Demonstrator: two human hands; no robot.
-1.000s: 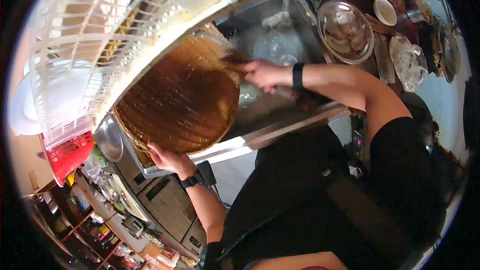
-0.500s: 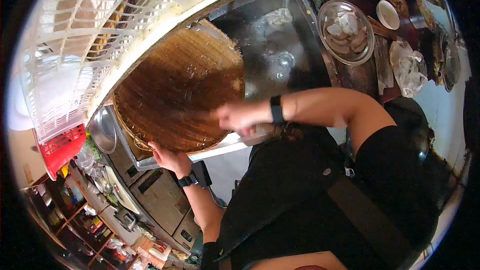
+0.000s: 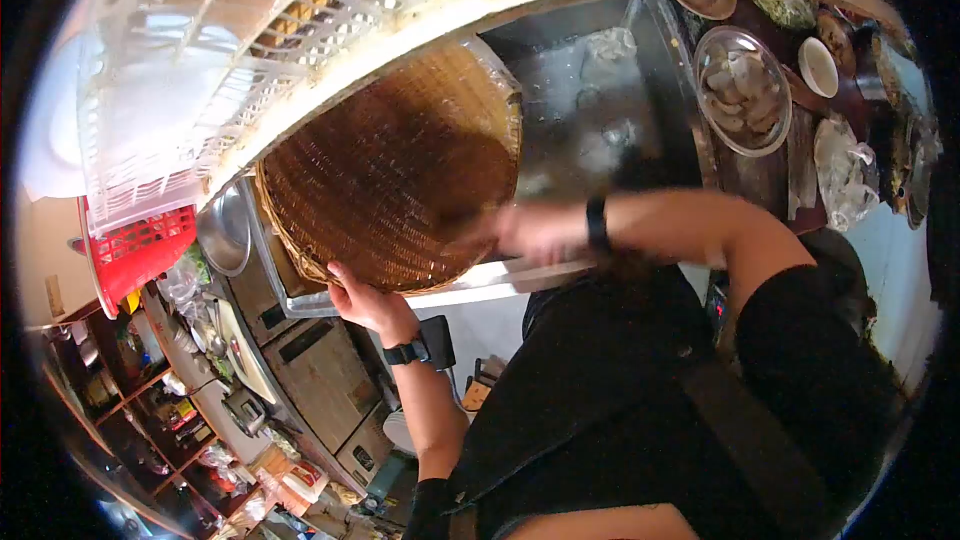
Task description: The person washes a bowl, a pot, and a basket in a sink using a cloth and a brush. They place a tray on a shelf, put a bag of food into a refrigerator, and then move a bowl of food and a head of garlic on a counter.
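A large round woven bamboo basket (image 3: 390, 160) is tilted over the left part of the sink (image 3: 655, 70), its wet inner side turned up. My left hand (image 3: 372, 304) is closed on its near rim, with the thumb over the edge. My right hand (image 3: 540, 232) is at the basket's lower right side, smeared by motion. Its fingers do not show clearly, nor does anything they may hold. A dark band is on my right wrist, and my left wrist wears a strapped device (image 3: 433, 342).
Right of the sink stand a clear bowl (image 3: 742, 90) of pale pieces, a white bowl (image 3: 818, 67) and a plastic bag (image 3: 845, 155). A white plastic crate (image 3: 190, 90), a red basket (image 3: 150, 252) and a metal bowl (image 3: 225, 230) are at the left. Cloudy water lies in the sink.
The view has shifted, so the whole scene sits further right. The basket is tilted a little differently in my left hand. My right hand is blurred in both frames, still near the basket's right side.
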